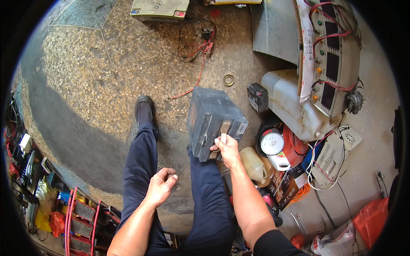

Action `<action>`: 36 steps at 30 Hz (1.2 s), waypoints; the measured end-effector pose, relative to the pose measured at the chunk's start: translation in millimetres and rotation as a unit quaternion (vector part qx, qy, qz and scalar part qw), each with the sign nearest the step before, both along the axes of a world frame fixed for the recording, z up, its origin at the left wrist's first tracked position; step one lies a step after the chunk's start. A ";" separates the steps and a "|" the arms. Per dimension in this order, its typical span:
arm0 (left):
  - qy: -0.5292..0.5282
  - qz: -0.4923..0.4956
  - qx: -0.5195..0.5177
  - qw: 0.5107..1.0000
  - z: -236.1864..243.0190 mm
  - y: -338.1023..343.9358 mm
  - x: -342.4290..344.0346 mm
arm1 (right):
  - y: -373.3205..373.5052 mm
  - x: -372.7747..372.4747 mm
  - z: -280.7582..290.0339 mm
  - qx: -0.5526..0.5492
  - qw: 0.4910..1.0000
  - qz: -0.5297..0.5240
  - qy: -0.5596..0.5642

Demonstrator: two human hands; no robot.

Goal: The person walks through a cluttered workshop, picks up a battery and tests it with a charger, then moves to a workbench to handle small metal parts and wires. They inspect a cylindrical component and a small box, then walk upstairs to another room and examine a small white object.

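Observation:
In front of my right leg is a heavy dark grey battery box (pixel 213 104), its sides scuffed, tilted slightly toward me. My right hand (pixel 227 150) is closed around the pale strap handle (pixel 224 129) on its near face. Over the gap between my legs, my left hand (pixel 162 184) hangs apart from the box with its fingers curled in, and I see nothing in it. A small black battery (pixel 257 97) stands to the right of the box, and a brass-coloured ring (pixel 229 80) lies just beyond it.
Red and black leads (pixel 200 49) trail over the floor below a beige battery (pixel 159 9). At right stand a wired panel unit (pixel 329 59), a cloudy plastic tank (pixel 284 102) and a white-lidded container (pixel 272 144). A red metal rack (pixel 82 219) and clutter line the lower left.

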State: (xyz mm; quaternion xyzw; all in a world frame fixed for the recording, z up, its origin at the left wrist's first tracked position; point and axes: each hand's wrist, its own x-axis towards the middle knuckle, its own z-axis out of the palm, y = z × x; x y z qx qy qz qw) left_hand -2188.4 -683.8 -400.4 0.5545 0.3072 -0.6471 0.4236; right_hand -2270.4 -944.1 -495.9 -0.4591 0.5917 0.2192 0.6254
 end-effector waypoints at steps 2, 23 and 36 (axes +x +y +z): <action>-0.023 0.033 0.003 0.999 0.9 -3.7 3.6 | 0.2 2.1 0.8 -0.007 1.000 0.011 0.010; -0.070 0.075 0.088 0.991 -18.6 -62.6 -22.2 | -28.8 43.4 30.6 -0.017 0.996 0.073 0.043; -0.097 0.060 0.075 0.991 -16.9 -60.0 -21.5 | -130.7 143.7 52.9 -0.190 0.939 0.285 -0.023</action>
